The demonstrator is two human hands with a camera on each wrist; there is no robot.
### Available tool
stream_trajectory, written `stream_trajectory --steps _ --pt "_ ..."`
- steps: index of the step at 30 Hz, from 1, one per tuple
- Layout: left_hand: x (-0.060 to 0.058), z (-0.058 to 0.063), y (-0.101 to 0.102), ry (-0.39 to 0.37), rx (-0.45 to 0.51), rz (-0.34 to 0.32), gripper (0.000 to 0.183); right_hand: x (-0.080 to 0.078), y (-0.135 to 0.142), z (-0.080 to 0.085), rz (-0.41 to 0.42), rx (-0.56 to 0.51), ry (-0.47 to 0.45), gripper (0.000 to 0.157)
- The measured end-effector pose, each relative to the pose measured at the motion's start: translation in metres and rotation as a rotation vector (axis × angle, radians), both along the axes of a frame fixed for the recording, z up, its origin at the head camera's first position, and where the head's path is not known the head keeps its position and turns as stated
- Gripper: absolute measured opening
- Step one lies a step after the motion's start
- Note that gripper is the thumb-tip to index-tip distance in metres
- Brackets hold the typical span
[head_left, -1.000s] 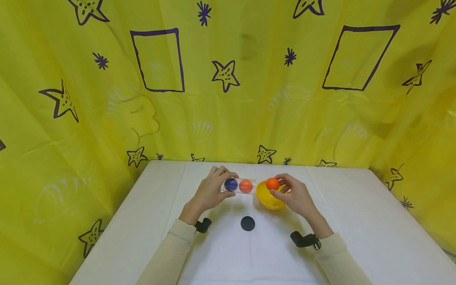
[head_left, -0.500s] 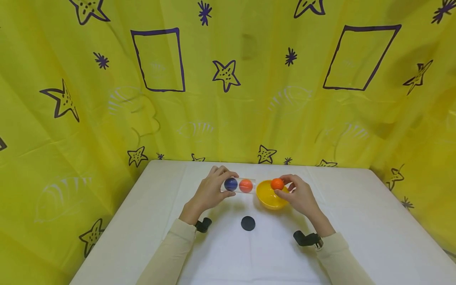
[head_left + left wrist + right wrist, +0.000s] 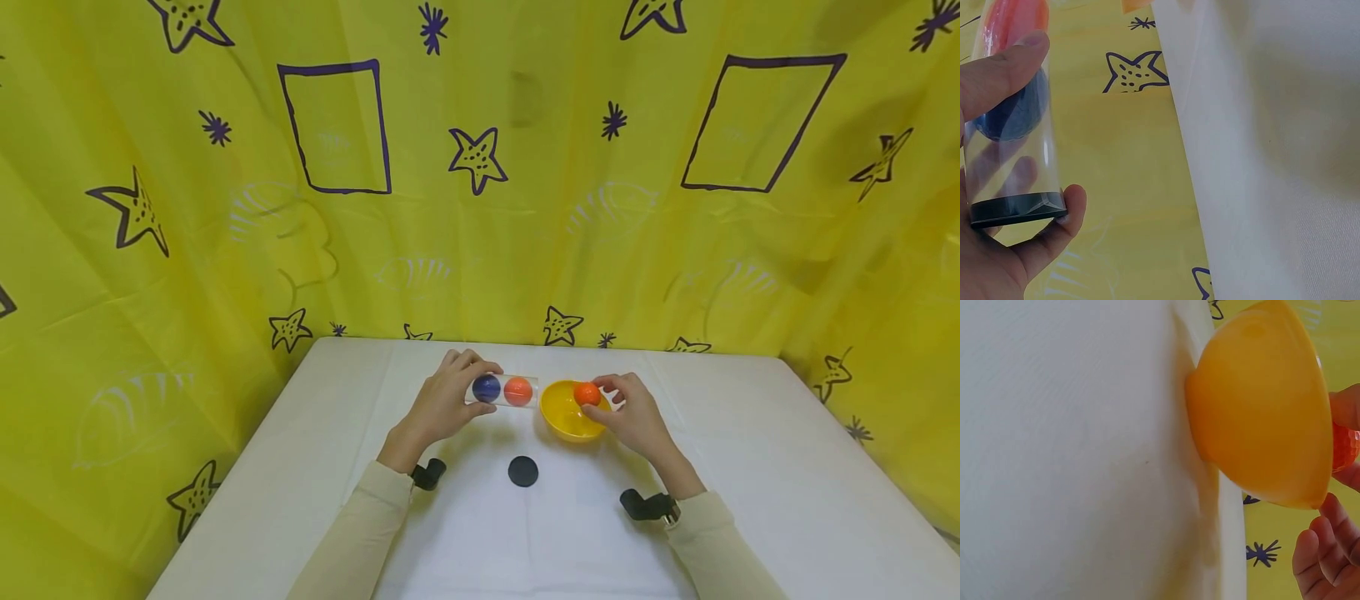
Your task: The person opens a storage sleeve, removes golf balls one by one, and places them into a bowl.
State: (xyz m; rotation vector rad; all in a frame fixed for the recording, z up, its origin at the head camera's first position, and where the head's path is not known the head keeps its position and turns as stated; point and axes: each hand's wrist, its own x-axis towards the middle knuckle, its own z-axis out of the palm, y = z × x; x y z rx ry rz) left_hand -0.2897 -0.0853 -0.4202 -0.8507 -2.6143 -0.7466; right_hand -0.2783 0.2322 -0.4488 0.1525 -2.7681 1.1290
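My left hand grips a clear plastic tube lying sideways, its open end toward the bowl. Inside it are a dark blue ball and an orange-red ball. A black cap closes the tube's end by the palm. My right hand pinches an orange dimpled golf ball between thumb and fingertips, over the right side of a yellow bowl. In the right wrist view the bowl hides part of this ball, which sits right at the rim.
A round black disc lies on the white-covered table between the forearms. A yellow curtain with drawn stars and frames hangs behind the table and along both sides. Each wrist wears a small black camera.
My right hand has shifted to the right and a little lower with the orange golf ball, from the bowl's back middle to its right side. The left hand and tube have stayed put.
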Motion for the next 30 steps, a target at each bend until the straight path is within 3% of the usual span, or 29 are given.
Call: stream_trajectory --steps 13,25,30 --pt "0.003 0.003 0.000 0.027 -0.005 -0.006 0.048 -0.004 0.004 -0.012 -0.003 -0.013 -0.078 0.047" --pt "0.003 0.002 0.000 0.007 -0.006 -0.003 0.049 -0.004 0.002 -0.016 0.008 -0.010 -0.148 0.049" --pt "0.002 0.002 0.000 0.014 -0.008 -0.004 0.048 -0.004 0.003 -0.015 0.006 -0.011 -0.140 0.038"
